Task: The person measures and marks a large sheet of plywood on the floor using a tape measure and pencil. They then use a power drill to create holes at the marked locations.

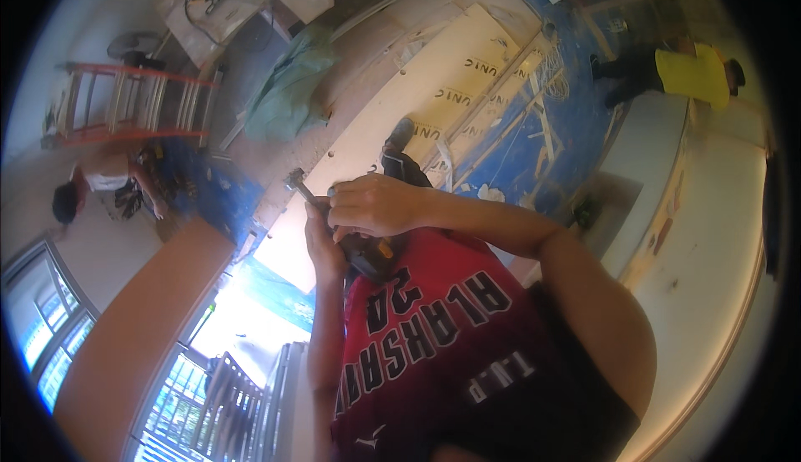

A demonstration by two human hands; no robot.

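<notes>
In front of my red and black shirt I hold a dark cordless power tool (373,255) with an orange patch on its body. A metal attachment (296,181) sticks out from its far left end; what kind it is I cannot make out. My left hand (323,241) is closed around the tool from the left side, its thumb and fingers partly covered. From above, my right hand (375,203) lies across the front of the tool with its fingers curled onto it, touching the left hand. Both hands hide the tool's middle.
Printed plywood sheets (442,86) lie on the floor, with wood strips and scraps over a blue floor covering (509,149). A green plastic sheet (292,86), an orange ladder (138,103) and a workbench (217,15) stand left. One person (100,182) crouches left; another (692,74) is far right.
</notes>
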